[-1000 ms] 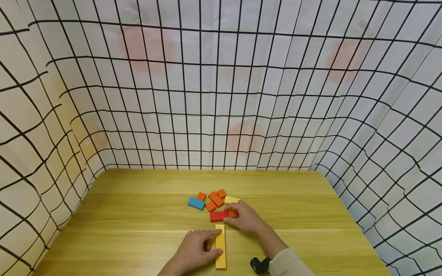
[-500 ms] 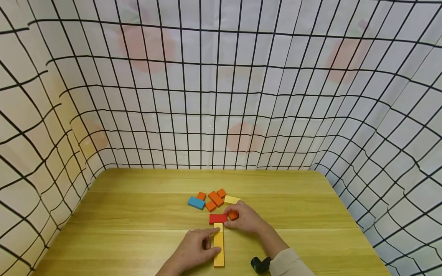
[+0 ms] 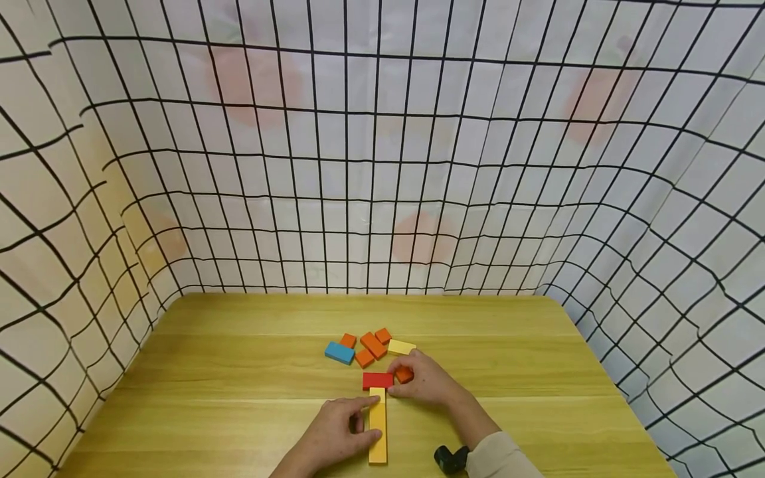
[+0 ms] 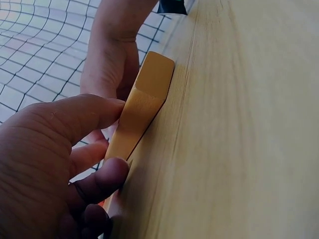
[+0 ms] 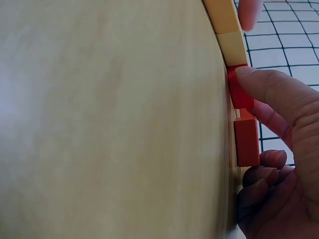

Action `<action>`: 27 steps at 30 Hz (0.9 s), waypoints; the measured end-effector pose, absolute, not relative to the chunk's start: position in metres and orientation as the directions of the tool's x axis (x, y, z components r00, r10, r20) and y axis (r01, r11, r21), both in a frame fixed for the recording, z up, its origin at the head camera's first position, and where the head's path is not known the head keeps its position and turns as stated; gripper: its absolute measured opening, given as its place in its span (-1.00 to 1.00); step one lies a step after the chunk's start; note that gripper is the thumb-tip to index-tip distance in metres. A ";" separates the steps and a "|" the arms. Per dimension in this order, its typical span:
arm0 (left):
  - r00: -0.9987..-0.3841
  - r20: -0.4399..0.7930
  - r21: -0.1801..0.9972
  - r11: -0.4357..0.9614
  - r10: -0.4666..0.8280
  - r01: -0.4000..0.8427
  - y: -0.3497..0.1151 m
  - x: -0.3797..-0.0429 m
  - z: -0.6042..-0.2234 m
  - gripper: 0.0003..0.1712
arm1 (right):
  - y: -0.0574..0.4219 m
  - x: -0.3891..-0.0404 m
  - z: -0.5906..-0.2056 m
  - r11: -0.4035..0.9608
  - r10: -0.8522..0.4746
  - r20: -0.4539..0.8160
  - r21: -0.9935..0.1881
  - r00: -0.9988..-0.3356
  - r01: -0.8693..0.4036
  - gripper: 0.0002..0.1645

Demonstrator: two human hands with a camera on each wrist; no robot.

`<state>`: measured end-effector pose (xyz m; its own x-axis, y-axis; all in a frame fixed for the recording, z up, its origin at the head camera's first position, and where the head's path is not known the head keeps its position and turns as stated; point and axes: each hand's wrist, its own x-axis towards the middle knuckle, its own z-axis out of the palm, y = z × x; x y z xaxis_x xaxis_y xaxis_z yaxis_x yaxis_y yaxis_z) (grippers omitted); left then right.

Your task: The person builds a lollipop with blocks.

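Note:
In the head view, a red block [image 3: 378,380] lies crosswise at the far end of a small light yellow block [image 3: 377,394] and a longer yellow block [image 3: 378,435] set in line. My right hand [image 3: 423,380] pinches the red block's right end, thumb on the near side and index finger on the far side. An orange block [image 3: 404,375] sits under that hand, beside the red one. My left hand [image 3: 342,426] touches the yellow row from the left. Its index finger extends to the light block, its thumb to the longer one; the other fingers bend beneath the palm.
Beyond the hands lie a blue block [image 3: 340,352], several orange blocks [image 3: 373,345] and a pale yellow block [image 3: 402,347]. A black device [image 3: 451,459] is at the right wrist. White walls with a black grid [image 3: 382,199] surround the wooden table [image 3: 239,372].
The right hand has drawn the red block nearer, up against the light yellow block's end. The yellow row and left fingers have shifted slightly left. The farther blocks stayed put.

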<state>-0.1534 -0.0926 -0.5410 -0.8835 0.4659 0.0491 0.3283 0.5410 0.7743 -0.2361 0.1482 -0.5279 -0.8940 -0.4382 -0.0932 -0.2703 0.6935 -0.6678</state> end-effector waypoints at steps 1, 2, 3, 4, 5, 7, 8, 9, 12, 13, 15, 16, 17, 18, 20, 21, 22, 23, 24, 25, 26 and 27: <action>-0.884 0.050 0.776 0.539 0.466 0.328 -0.093 -0.153 -0.541 -0.37 | 0.148 -0.236 -0.528 0.693 -0.437 -0.095 -0.669 -0.894 -0.268 -0.72; -0.884 0.053 0.776 0.538 0.465 0.330 -0.093 -0.153 -0.541 -0.37 | 0.148 -0.236 -0.527 0.695 -0.438 -0.095 -0.667 -0.894 -0.269 -0.72; -0.884 0.056 0.777 0.535 0.465 0.331 -0.093 -0.153 -0.541 -0.37 | 0.148 -0.236 -0.527 0.695 -0.437 -0.097 -0.667 -0.894 -0.268 -0.72; -0.883 0.061 0.777 0.533 0.465 0.335 -0.093 -0.153 -0.541 -0.37 | 0.148 -0.236 -0.527 0.696 -0.437 -0.098 -0.666 -0.894 -0.267 -0.72; -0.883 0.064 0.778 0.531 0.465 0.336 -0.093 -0.153 -0.540 -0.36 | 0.148 -0.236 -0.527 0.697 -0.438 -0.099 -0.665 -0.894 -0.268 -0.72; -0.882 0.071 0.778 0.527 0.466 0.341 -0.093 -0.153 -0.540 -0.36 | 0.148 -0.236 -0.527 0.699 -0.440 -0.099 -0.662 -0.893 -0.271 -0.72; -0.881 0.073 0.779 0.525 0.467 0.343 -0.093 -0.152 -0.540 -0.36 | 0.148 -0.236 -0.527 0.700 -0.441 -0.099 -0.660 -0.892 -0.273 -0.72; -0.881 0.076 0.779 0.523 0.467 0.345 -0.093 -0.152 -0.540 -0.36 | 0.148 -0.236 -0.527 0.700 -0.442 -0.098 -0.660 -0.892 -0.274 -0.72; -0.881 0.077 0.779 0.524 0.467 0.345 -0.093 -0.153 -0.541 -0.36 | 0.148 -0.236 -0.527 0.700 -0.444 -0.093 -0.657 -0.891 -0.280 -0.72; -0.881 0.076 0.780 0.523 0.467 0.344 -0.093 -0.153 -0.541 -0.36 | 0.148 -0.236 -0.528 0.700 -0.444 -0.092 -0.657 -0.891 -0.281 -0.72; -0.881 0.073 0.782 0.522 0.468 0.341 -0.093 -0.153 -0.541 -0.36 | 0.148 -0.236 -0.528 0.701 -0.444 -0.092 -0.655 -0.891 -0.281 -0.72; -0.881 0.070 0.783 0.522 0.468 0.339 -0.093 -0.153 -0.540 -0.36 | 0.148 -0.236 -0.528 0.702 -0.443 -0.093 -0.655 -0.892 -0.280 -0.72; -0.881 0.068 0.784 0.521 0.468 0.337 -0.093 -0.153 -0.540 -0.36 | 0.148 -0.236 -0.528 0.702 -0.443 -0.093 -0.655 -0.892 -0.280 -0.72; -0.882 0.064 0.787 0.520 0.467 0.333 -0.093 -0.153 -0.540 -0.36 | 0.148 -0.236 -0.528 0.703 -0.441 -0.095 -0.654 -0.892 -0.278 -0.72; -0.883 0.057 0.791 0.518 0.466 0.324 -0.093 -0.153 -0.541 -0.36 | 0.148 -0.236 -0.528 0.706 -0.442 -0.096 -0.651 -0.892 -0.280 -0.72; -0.884 0.054 0.793 0.518 0.465 0.321 -0.093 -0.153 -0.540 -0.36 | 0.148 -0.236 -0.528 0.706 -0.441 -0.096 -0.652 -0.892 -0.278 -0.72; -0.884 0.052 0.793 0.519 0.464 0.319 -0.093 -0.153 -0.541 -0.36 | 0.148 -0.236 -0.528 0.704 -0.441 -0.096 -0.653 -0.892 -0.278 -0.72; -0.885 0.049 0.794 0.520 0.462 0.315 -0.093 -0.153 -0.541 -0.37 | 0.148 -0.236 -0.528 0.703 -0.441 -0.096 -0.655 -0.892 -0.276 -0.72; -0.887 0.045 0.795 0.521 0.460 0.311 -0.092 -0.153 -0.541 -0.37 | 0.148 -0.236 -0.528 0.702 -0.440 -0.097 -0.657 -0.893 -0.275 -0.72; -0.887 0.044 0.794 0.523 0.459 0.310 -0.092 -0.153 -0.541 -0.37 | 0.148 -0.236 -0.528 0.701 -0.440 -0.097 -0.659 -0.893 -0.273 -0.72; -0.888 0.043 0.795 0.523 0.458 0.308 -0.092 -0.153 -0.540 -0.37 | 0.148 -0.236 -0.528 0.700 -0.439 -0.098 -0.660 -0.893 -0.271 -0.71; -0.889 0.039 0.797 0.522 0.457 0.304 -0.092 -0.153 -0.540 -0.37 | 0.148 -0.236 -0.528 0.699 -0.438 -0.100 -0.663 -0.893 -0.269 -0.71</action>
